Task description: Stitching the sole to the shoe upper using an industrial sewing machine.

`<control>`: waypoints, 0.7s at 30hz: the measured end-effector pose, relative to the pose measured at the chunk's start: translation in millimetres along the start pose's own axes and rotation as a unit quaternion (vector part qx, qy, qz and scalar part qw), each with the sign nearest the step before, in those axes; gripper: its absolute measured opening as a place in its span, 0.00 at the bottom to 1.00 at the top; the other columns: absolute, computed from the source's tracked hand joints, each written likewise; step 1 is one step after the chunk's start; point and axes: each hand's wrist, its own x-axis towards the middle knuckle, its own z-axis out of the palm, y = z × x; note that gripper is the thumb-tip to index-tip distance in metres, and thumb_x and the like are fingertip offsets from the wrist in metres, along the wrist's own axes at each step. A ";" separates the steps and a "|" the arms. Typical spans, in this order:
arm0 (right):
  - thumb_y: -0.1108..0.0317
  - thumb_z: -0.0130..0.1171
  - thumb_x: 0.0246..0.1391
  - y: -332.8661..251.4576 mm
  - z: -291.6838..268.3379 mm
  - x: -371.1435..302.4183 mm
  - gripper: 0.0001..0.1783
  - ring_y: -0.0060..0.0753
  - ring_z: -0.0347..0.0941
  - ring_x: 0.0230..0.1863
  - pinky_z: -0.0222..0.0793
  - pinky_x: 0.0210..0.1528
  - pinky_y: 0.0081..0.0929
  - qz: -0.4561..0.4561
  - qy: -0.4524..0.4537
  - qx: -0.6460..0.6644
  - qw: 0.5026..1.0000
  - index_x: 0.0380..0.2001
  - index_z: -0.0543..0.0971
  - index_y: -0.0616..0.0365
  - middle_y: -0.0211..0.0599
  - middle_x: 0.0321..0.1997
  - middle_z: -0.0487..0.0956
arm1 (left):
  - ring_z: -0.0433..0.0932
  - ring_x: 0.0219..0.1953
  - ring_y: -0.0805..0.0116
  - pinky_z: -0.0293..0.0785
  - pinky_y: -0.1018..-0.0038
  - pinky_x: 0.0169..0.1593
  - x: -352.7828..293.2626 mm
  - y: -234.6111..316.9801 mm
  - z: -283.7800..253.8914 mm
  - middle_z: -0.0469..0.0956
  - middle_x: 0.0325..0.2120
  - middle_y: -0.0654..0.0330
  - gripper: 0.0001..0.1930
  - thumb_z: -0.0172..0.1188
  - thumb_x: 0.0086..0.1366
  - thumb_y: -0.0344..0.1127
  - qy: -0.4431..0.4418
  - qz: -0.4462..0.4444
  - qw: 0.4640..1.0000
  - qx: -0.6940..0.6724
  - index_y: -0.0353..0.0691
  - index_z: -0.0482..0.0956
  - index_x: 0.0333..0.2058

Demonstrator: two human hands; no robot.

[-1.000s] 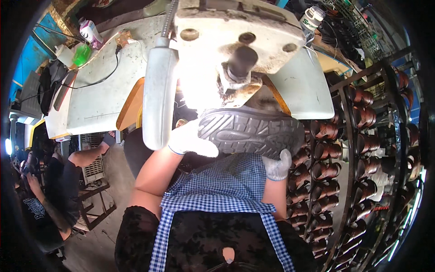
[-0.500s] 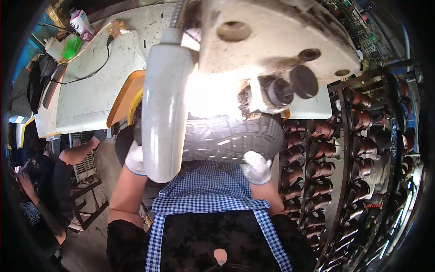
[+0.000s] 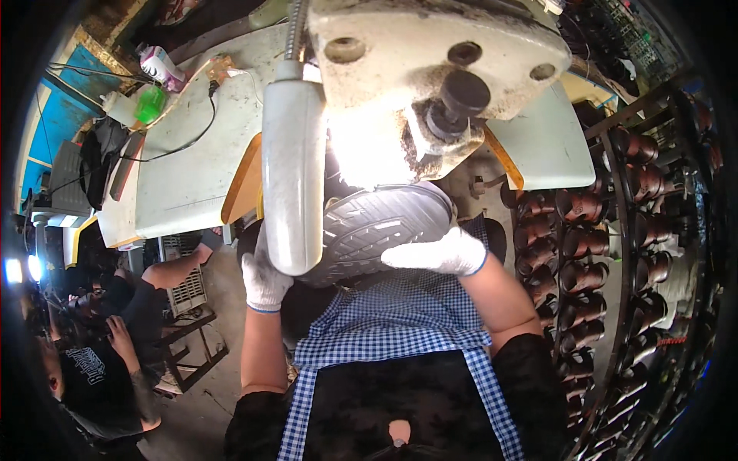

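Note:
A shoe with a black treaded sole (image 3: 361,230) is held bottom-up, tilted, under the head of a stitching machine (image 3: 430,69). My left hand (image 3: 265,280), in a white knitted glove, grips the shoe's left end; its fingers are partly hidden behind the white tube-shaped lamp (image 3: 294,177). My right hand (image 3: 442,253), gloved alike, holds the shoe's right side, its thumb laid across the sole's near edge and its other fingers out of sight. Glare from the lamp washes out the place where machine and sole meet. The shoe's upper is mostly hidden.
A white worktable (image 3: 184,184) flanks the machine, with a cable, a green container (image 3: 150,104) and a bottle (image 3: 161,67). Racks of brown shoes (image 3: 584,246) stand close on my right. Another person (image 3: 104,369) sits at the left, near a metal stand (image 3: 188,353).
The shoe has turned, its right end rising away from me. My right hand has shifted from the sole's right end onto its near edge. The view has also moved.

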 end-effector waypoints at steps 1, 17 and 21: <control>0.74 0.75 0.47 -6.2 -2.5 1.2 0.39 0.29 0.75 0.58 0.73 0.61 0.31 0.020 -0.008 -0.009 1.000 0.63 0.70 0.62 0.40 0.58 0.78 | 0.62 0.68 0.48 0.61 0.52 0.69 7.0 5.9 6.5 0.64 0.66 0.44 0.55 0.66 0.55 0.68 -0.027 -0.002 0.998 0.055 0.38 0.54 0.71; 0.57 0.71 0.52 -27.4 6.3 21.5 0.30 0.35 0.77 0.53 0.72 0.57 0.31 0.004 -0.016 -0.144 0.989 0.55 0.78 0.60 0.46 0.54 0.80 | 0.75 0.57 0.64 0.69 0.68 0.62 16.4 -5.4 107.0 0.76 0.55 0.52 0.25 0.57 0.69 0.35 -0.020 -0.035 0.955 0.293 0.29 0.69 0.60; 0.60 0.68 0.55 14.6 46.1 -4.3 0.32 0.50 0.75 0.52 0.73 0.54 0.38 -0.283 0.290 -0.267 0.874 0.56 0.70 0.69 0.55 0.54 0.74 | 0.75 0.57 0.64 0.71 0.67 0.61 8.1 -30.2 102.0 0.76 0.54 0.52 0.22 0.53 0.71 0.35 0.031 0.014 0.962 0.272 0.29 0.69 0.60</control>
